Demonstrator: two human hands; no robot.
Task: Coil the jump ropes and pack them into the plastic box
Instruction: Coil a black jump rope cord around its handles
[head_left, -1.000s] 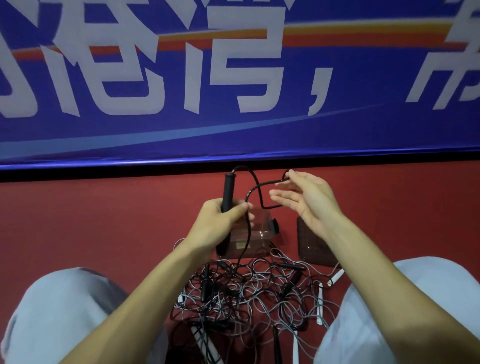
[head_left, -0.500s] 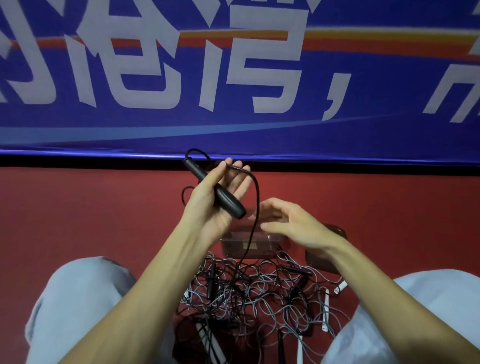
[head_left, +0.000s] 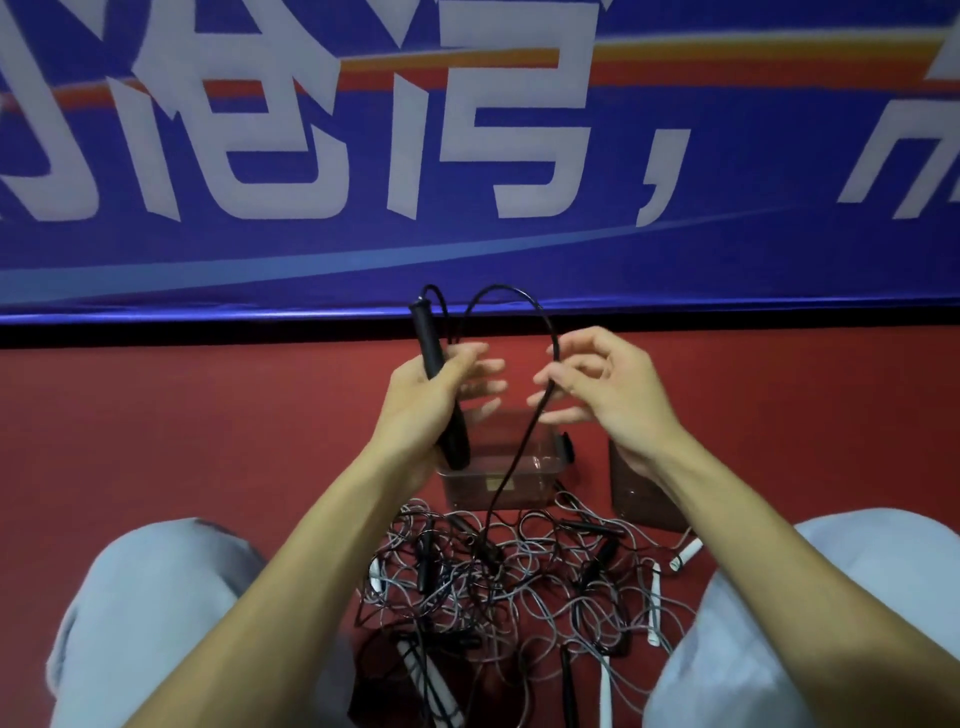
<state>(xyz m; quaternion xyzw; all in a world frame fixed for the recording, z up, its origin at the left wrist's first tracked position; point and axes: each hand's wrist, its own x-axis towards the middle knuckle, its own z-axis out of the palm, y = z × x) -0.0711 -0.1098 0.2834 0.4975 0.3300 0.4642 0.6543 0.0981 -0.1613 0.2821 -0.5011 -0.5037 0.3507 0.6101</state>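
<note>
My left hand (head_left: 428, 400) grips a black jump rope handle (head_left: 430, 340) held upright above the floor, its lower end (head_left: 457, 441) sticking out below my palm. The black cord (head_left: 519, 452) arcs from the handle's top over to my right hand (head_left: 597, 384), which pinches it between thumb and forefinger, then hangs down into the pile. A clear plastic box (head_left: 545, 467) stands on the red floor just beyond the pile, below my hands. A tangled heap of black and grey jump ropes (head_left: 509, 571) with black and white handles lies between my knees.
The box's lid (head_left: 644, 499) lies on the floor to the right of the box. My knees in light trousers (head_left: 156, 597) flank the pile. A blue banner (head_left: 467, 156) with white characters fills the wall ahead, close behind the box.
My left hand has turned the handle from slanted to upright. My right hand rose from near the box and now pinches the cord, forming a loop between the hands.
</note>
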